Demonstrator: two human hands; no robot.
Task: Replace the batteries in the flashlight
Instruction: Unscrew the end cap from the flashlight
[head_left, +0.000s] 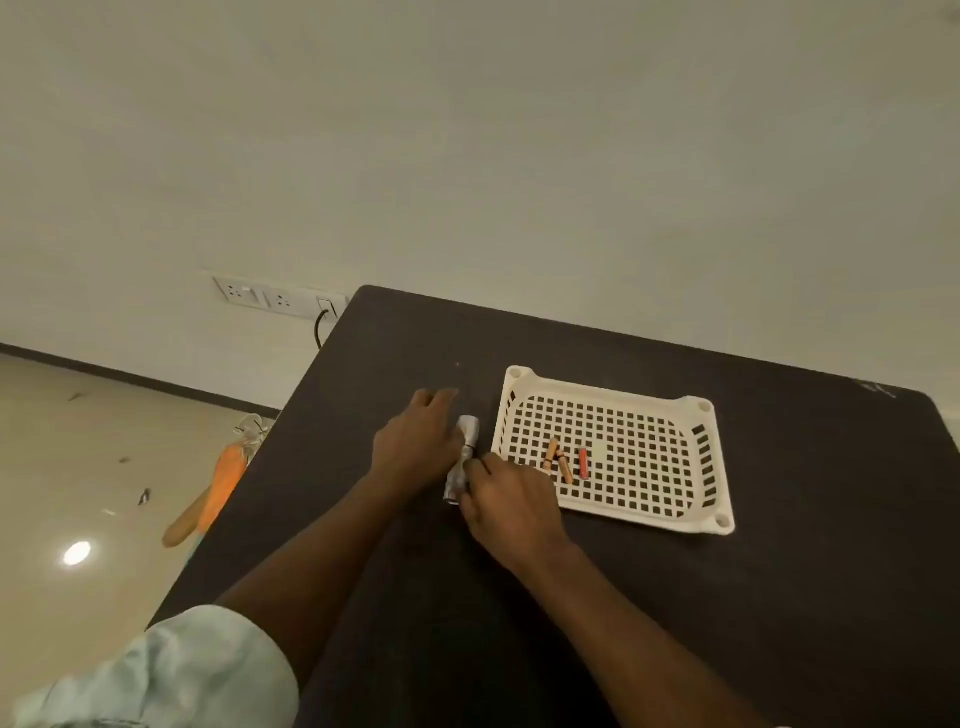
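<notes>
a dark table (675, 597) fills the lower right of the view, with a white perforated tray (618, 512) lying flat on it. just left of the tray, both hands meet over a small silver flashlight (466, 441) that lies on the tabletop. the left hand (415, 447) covers its left side with fingers spread loosely toward the head end — whether it grips the body or only steadies it, i cannot tell. the right hand (511, 501) has its fingertips pinched narrow on the tail end of the flashlight. inside the tray lie two orange batteries (558, 460), touching in a shallow v, and a red battery (584, 463) just beside them.

judging by the pinch at the tail, the step in hand looks like working the end cap; whether it is going on or coming off cannot be told. the next move calls for a firm hold on the body and a twist at the cap.

no brand, label or writing is legible — the batteries are too small and the flashlight too blurred.
</notes>
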